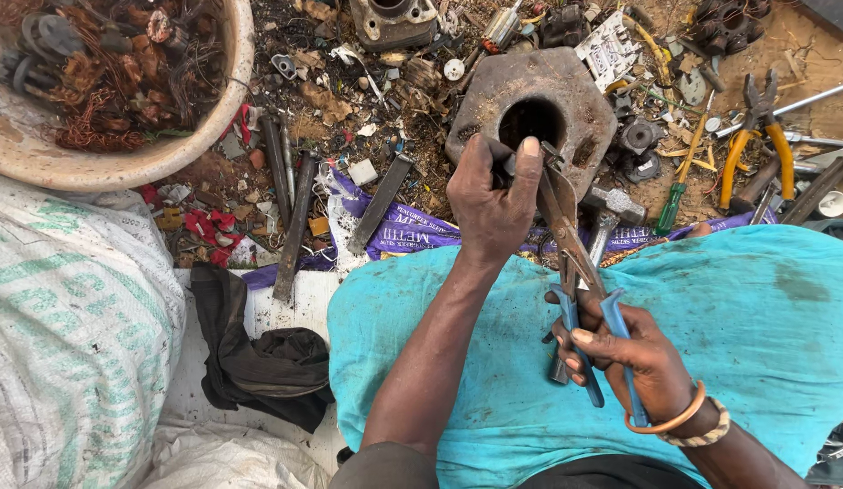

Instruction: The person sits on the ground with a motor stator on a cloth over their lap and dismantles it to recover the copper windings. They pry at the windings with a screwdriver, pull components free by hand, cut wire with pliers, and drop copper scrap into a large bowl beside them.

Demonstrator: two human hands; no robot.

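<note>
1. Your right hand (634,358) is closed round the blue handles of the pliers (571,244), over your turquoise lap cloth (766,317).
2. Your left hand (489,195) pinches a small dark part (505,166) at the plier nose.
3. Beyond: grey hexagonal housing (539,100) on the ground, orange-handled pliers (756,136) to its right.

blue-handled pliers (584,299), turquoise cloth (756,308), orange-handled pliers (756,136)

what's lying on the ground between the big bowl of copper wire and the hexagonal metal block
In the head view, between the bowl and the metal block lie dark metal rods, a flat bar, and loose scrap and debris on the dirt.
</note>
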